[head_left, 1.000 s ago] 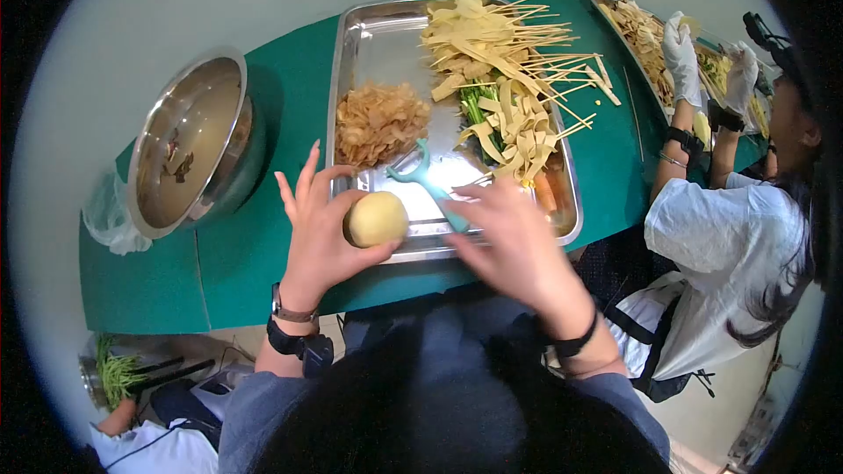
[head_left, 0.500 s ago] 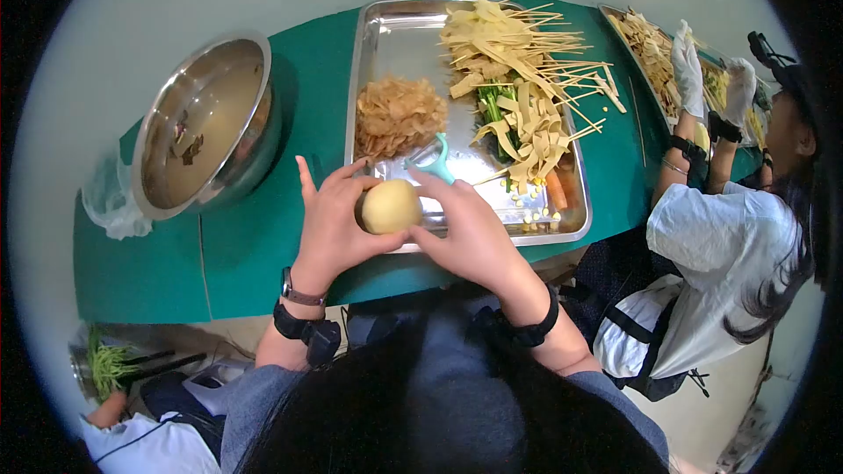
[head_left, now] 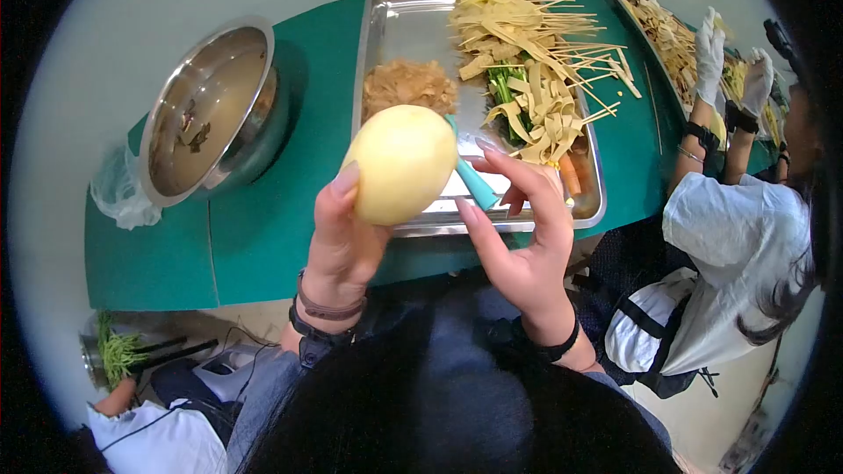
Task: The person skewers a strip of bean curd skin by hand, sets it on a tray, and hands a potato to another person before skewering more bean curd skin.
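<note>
A smooth, pale yellow peeled potato (head_left: 402, 165) is held up close to the camera in my left hand (head_left: 344, 228), the thumb pressed on its side. My right hand (head_left: 525, 228) is just right of it, apart from the potato, with fingers spread and nothing held. Between them a turquoise peeler (head_left: 475, 184) lies on the metal tray (head_left: 406, 230), its head partly hidden behind the potato. Thin brownish slices (head_left: 409, 86) are heaped behind the potato. Skewers with folded pale yellow strips (head_left: 500, 22) fill the tray's right side, beside green stems (head_left: 507, 92) and a carrot (head_left: 570, 174).
A steel bowl (head_left: 158, 145) with cloudy liquid and dark pieces stands at the left on the green table (head_left: 307, 145), beside a clear plastic bag (head_left: 125, 189). At the right, a person with white gloves (head_left: 709, 57) works over another tray. Another person's arm holds greens at lower left.
The potato has been raised closer to the camera in my left hand. My right hand has let go of it and moved to the right, its fingers now apart.
</note>
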Demonstrator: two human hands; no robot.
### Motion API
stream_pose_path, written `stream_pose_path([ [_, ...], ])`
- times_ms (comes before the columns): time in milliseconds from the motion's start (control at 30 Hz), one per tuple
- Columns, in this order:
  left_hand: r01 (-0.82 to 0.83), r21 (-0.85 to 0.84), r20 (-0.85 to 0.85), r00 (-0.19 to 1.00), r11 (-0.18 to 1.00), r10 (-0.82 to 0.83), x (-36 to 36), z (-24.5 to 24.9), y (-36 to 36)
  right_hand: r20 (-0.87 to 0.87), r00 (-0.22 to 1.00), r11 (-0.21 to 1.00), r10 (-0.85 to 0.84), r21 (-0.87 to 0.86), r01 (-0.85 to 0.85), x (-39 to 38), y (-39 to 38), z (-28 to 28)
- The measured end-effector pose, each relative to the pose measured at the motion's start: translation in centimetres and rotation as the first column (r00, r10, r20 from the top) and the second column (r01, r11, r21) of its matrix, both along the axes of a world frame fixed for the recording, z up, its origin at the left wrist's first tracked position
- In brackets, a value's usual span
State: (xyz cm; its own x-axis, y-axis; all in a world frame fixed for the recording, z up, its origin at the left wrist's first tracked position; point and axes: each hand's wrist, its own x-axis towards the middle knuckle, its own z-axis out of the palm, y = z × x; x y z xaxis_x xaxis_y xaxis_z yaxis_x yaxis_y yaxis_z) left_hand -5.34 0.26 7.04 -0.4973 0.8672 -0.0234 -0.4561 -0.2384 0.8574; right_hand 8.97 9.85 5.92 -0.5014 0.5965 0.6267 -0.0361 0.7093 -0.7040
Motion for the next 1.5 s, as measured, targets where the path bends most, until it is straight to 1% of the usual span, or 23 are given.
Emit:
stream_pose_path([
  [33, 0.063, 0.034, 0.130, 0.989, 0.997, -0.067, 0.6, 0.1, 0.4, -0.002, 1.000, 1.000, 0.000, 0.023, 0.000, 0.5, 0.1, -0.1],
  [67, 0.125, 0.075, 0.256, 0.956, 0.989, -0.140, 1.0, 0.3, 0.7, 0.007, 0.999, 0.994, -0.031, 0.105, 0.030, 0.9, 0.2, 0.1],
  [167, 0.244, 0.082, 0.492, 0.833, 0.966, -0.252, 2.2, 0.8, 1.8, 0.077, 0.995, 0.953, -0.071, 0.300, 0.044, 2.2, 0.5, 1.8],
  [300, 0.237, 0.116, 0.452, 0.852, 0.965, -0.264, 4.2, -0.3, 2.9, 0.040, 0.993, 0.955, -0.114, 0.279, 0.099, 1.3, 1.3, 0.7],
  [400, 0.208, 0.014, 0.359, 0.912, 0.978, -0.199, 6.1, -0.7, 3.7, -0.043, 0.983, 0.927, -0.180, 0.325, 0.184, 2.0, 2.4, -0.7],
  [433, 0.236, 0.048, 0.331, 0.913, 0.971, -0.239, 6.5, -0.9, 4.0, -0.076, 0.976, 0.921, -0.204, 0.323, 0.218, 2.4, 2.6, -1.1],
  [533, 0.318, 0.097, 0.363, 0.871, 0.943, -0.331, 7.7, -0.6, 4.8, -0.152, 0.973, 0.947, -0.176, 0.243, 0.210, 3.8, 3.5, -1.8],
  [567, 0.339, 0.142, 0.356, 0.859, 0.930, -0.368, 8.1, -0.7, 5.2, -0.160, 0.970, 0.923, -0.181, 0.312, 0.223, 4.3, 4.1, -2.2],
  [667, 0.386, 0.222, 0.401, 0.801, 0.895, -0.444, 9.0, -0.5, 6.5, -0.280, 0.945, 0.976, -0.167, 0.091, 0.199, 5.1, 4.7, -3.5],
  [700, 0.387, 0.183, 0.383, 0.818, 0.904, -0.429, 9.4, -1.3, 7.3, -0.290, 0.945, 0.984, -0.151, 0.052, 0.173, 5.2, 5.2, -3.4],
  [733, 0.435, 0.226, 0.377, 0.786, 0.871, -0.491, 9.0, -1.6, 7.4, -0.310, 0.942, 0.991, -0.132, -0.015, 0.134, 5.4, 5.4, -3.0],
  [800, 0.525, 0.311, 0.355, 0.710, 0.792, -0.609, 8.2, -1.9, 7.4, -0.385, 0.906, 0.956, -0.175, -0.286, 0.063, 5.7, 5.8, -2.7],
  [833, 0.543, 0.179, 0.296, 0.765, 0.820, -0.572, 8.4, -0.8, 7.3, -0.430, 0.883, 0.927, -0.188, -0.376, 0.014, 6.1, 6.5, -3.4],
  [933, 0.505, 0.097, 0.341, 0.793, 0.858, -0.505, 7.8, -1.1, 6.7, -0.652, 0.746, 0.802, -0.131, -0.513, -0.308, 6.2, 7.9, -2.8],
  [967, 0.482, 0.141, 0.334, 0.799, 0.865, -0.500, 7.2, -1.8, 6.4, -0.700, 0.710, 0.775, -0.082, -0.492, -0.396, 6.5, 9.0, -2.3],
  [1000, 0.458, 0.186, 0.328, 0.805, 0.869, -0.495, 6.6, -2.4, 6.2, -0.639, 0.761, 0.768, -0.106, -0.540, -0.346, 7.2, 10.4, -1.5],
  [1067, 0.492, 0.224, 0.277, 0.795, 0.841, -0.539, 4.8, -2.2, 5.5, -0.676, 0.730, 0.772, -0.101, -0.515, -0.371, 7.9, 13.9, 0.2],
  [1100, 0.443, 0.249, 0.315, 0.804, 0.861, -0.504, 4.2, -2.1, 5.1, -0.667, 0.736, 0.775, -0.114, -0.523, -0.354, 8.7, 15.8, 0.7],
  [1200, 0.388, 0.303, 0.295, 0.831, 0.871, -0.472, 2.4, -2.3, 3.7, -0.691, 0.645, 0.687, -0.325, -0.641, -0.342, 11.0, 20.9, 2.5],
  [1267, 0.348, 0.254, 0.286, 0.864, 0.902, -0.414, 1.5, -2.2, 2.7, -0.643, 0.612, 0.670, -0.460, -0.704, -0.235, 12.4, 23.5, 3.3],
  [1367, 0.324, 0.193, 0.207, 0.909, 0.926, -0.361, 0.0, -2.8, 1.8, -0.602, 0.482, 0.644, -0.637, -0.759, -0.096, 13.4, 26.7, 4.2],
  [1467, 0.254, 0.151, 0.010, 0.966, 0.955, -0.259, -1.0, -3.8, 0.7, -0.537, 0.448, 0.596, -0.715, -0.803, -0.013, 15.0, 28.9, 3.9],
  [1500, 0.193, 0.081, -0.036, 0.981, 0.978, -0.191, -0.8, -3.0, 0.5, -0.523, 0.469, 0.609, -0.712, -0.792, 0.042, 15.8, 29.7, 3.6],
])
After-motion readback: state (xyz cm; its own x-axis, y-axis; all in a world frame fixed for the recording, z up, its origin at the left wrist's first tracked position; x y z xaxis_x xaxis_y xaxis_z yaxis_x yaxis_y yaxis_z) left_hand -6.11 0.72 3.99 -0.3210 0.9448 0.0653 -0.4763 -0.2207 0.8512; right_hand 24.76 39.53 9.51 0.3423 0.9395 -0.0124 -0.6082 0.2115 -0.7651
